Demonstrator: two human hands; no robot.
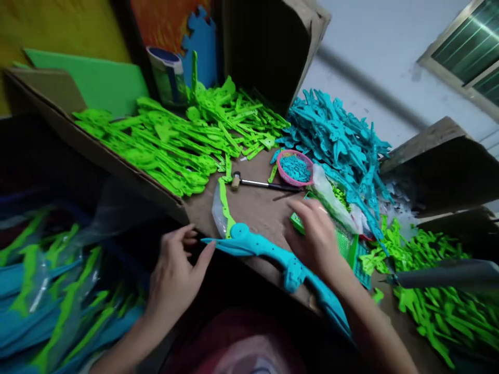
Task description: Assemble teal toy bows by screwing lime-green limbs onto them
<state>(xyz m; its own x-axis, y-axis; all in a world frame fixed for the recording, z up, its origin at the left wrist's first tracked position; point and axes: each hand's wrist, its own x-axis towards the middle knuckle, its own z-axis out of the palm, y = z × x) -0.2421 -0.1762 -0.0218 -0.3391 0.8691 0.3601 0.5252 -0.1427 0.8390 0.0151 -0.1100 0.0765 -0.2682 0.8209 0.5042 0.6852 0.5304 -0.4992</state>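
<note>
A long blue plastic piece, shaped like a toy bow (268, 249), lies slantwise along the near edge of the table. At its pointed left end is my left hand (175, 272), thumb stretched out by the tip and apart from the curled fingers. My right hand (315, 236) hovers beyond the bow's middle, beside a green tray (345, 244); its loosely bent fingers are slightly blurred, and nothing shows in them. Behind the bow's left end lies a bright green piece with a clear blade-like part (219, 208).
A hammer (257, 184) lies beyond the hands, near a pink basket (297, 181) of small blue parts. Piles of green parts (167, 140) and blue parts (331, 130) stand behind. A grey pen-shaped tool (448, 275) juts in from the right. Cardboard walls (97, 148) border the left.
</note>
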